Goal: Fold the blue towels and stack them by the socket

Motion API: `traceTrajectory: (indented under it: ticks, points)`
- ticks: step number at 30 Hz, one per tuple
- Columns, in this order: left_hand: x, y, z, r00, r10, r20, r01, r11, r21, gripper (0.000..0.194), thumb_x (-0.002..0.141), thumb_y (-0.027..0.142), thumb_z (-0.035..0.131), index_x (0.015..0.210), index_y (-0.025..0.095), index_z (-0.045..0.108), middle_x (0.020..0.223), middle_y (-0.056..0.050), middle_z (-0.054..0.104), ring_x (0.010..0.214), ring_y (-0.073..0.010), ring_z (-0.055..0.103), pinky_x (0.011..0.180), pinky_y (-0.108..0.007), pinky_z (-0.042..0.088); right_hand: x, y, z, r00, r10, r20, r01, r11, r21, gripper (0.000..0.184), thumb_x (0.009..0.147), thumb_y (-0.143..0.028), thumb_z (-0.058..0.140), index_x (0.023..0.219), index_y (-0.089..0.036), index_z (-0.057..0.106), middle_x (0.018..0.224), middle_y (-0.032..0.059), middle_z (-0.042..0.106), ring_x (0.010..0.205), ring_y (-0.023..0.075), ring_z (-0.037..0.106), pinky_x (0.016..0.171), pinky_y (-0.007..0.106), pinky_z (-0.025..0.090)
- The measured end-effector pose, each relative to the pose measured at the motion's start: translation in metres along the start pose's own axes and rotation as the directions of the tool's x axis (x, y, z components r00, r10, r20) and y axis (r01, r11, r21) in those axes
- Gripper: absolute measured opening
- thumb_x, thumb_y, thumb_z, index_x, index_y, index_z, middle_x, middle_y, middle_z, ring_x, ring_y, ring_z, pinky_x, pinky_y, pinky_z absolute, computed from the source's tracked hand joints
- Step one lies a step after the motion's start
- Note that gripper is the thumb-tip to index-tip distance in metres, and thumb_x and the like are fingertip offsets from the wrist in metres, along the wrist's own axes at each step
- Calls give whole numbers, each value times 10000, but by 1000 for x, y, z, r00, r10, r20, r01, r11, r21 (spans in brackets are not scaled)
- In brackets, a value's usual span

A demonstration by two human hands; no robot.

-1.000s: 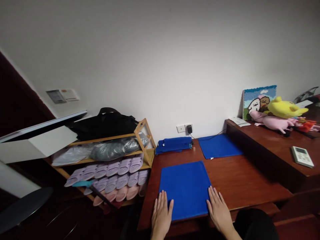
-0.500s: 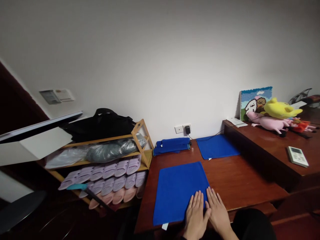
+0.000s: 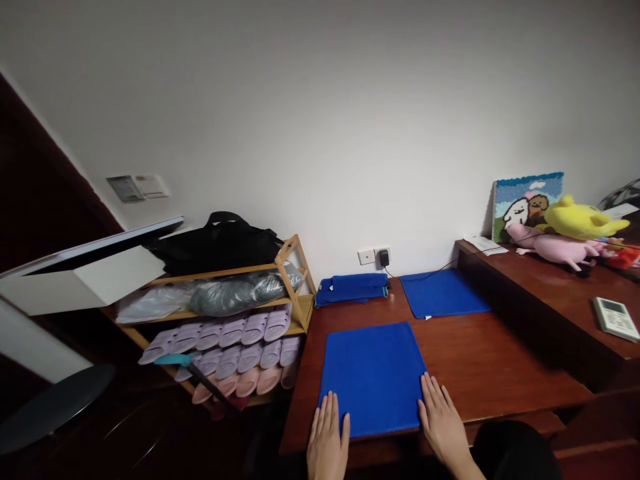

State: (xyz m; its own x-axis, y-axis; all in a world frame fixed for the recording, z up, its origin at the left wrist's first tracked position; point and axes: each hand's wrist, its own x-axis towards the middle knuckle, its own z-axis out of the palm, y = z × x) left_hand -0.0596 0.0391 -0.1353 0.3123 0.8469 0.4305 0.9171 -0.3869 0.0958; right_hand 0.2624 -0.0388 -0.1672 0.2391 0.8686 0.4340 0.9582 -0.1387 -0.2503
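A blue cloth (image 3: pixel 374 377) lies spread out flat on the reddish-brown wooden table (image 3: pixel 480 360). My left hand (image 3: pixel 327 437) rests palm down at the cloth's near left corner, fingers stretched out and thumb apart. On the opposite side, my right hand (image 3: pixel 443 417) lies flat along the near right edge, its fingertips by the cloth's border. Both hands are open and neither grips anything. The cloth's white tag does not show; it may be under my left hand.
Folded blue cloths (image 3: pixel 353 288) lie by the wall, beside another flat blue cloth (image 3: pixel 444 293). A shoe rack (image 3: pixel 295 313) with slippers stands left. The raised right-hand surface bears plush toys (image 3: pixel 553 248) and a white calculator-like device (image 3: pixel 616 319). A charger (image 3: pixel 383 257) is plugged in.
My left hand has moved left across the cloth to its near left corner. My right hand stays at the right edge. The view has shifted slightly left.
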Motion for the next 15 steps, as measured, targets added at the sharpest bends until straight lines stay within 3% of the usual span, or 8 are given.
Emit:
traceTrajectory:
  ticks: [3,8,15]
  points:
    - [0,6,-1,999,-32,-22,32,999,-19,594,1054,388,317,1614,218,419,1595,-58,527,1486,-265,481,1248,-486,417,0,0,-4,997,22,78,-23,1000,9,653,1066,-489,265,1579,-138,465,1641,88,434,1525,274,412,1259,463,343]
    - [0,8,-1,998,-53,-23,51,997,-57,615,1027,353,343,1637,270,357,1554,-19,571,1470,-273,502,1239,-523,425,11,-2,-13,981,54,185,-61,998,30,655,1056,-504,248,1580,-181,471,1641,71,435,1542,282,380,1270,505,319]
    - [-1,7,2,998,-48,-42,46,998,-46,614,1025,353,345,1632,264,370,1574,-27,547,1472,-262,501,1245,-511,420,75,-14,-32,941,121,315,-141,989,41,658,1052,-432,200,1621,-157,380,1681,75,360,1579,257,299,1292,502,251]
